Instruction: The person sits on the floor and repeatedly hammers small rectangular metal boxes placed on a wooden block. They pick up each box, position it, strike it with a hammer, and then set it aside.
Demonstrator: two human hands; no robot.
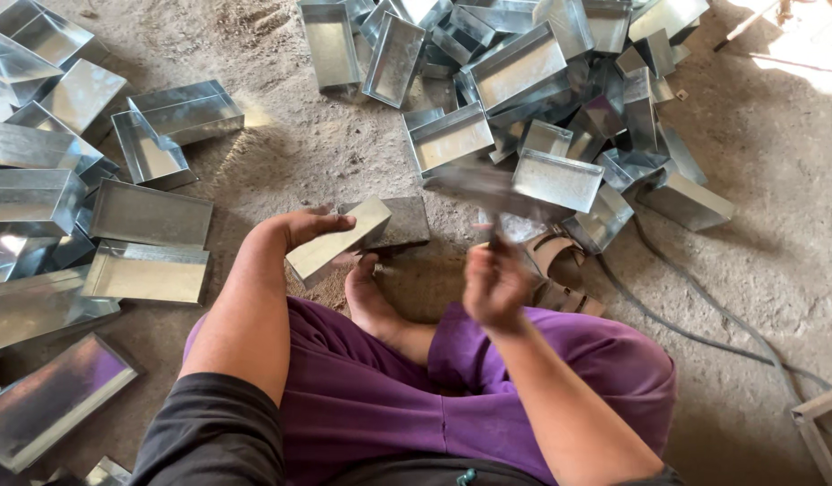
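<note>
My left hand [303,225] grips a shiny sheet-metal tray [337,238] and holds it tilted on a flat dark block [407,220] on the ground. My right hand [495,283] is raised and shut on the handle of a hammer [483,189], whose head is a motion-blurred dark streak above the block. I sit on the dirt floor in purple trousers, and my bare foot [366,297] rests just below the tray.
A heap of rectangular metal trays [524,72] lies ahead and to the right. More trays [146,216] are stacked along the left. A sandal [560,270] lies by my right hand. A dark cable [695,306] runs across the ground at right.
</note>
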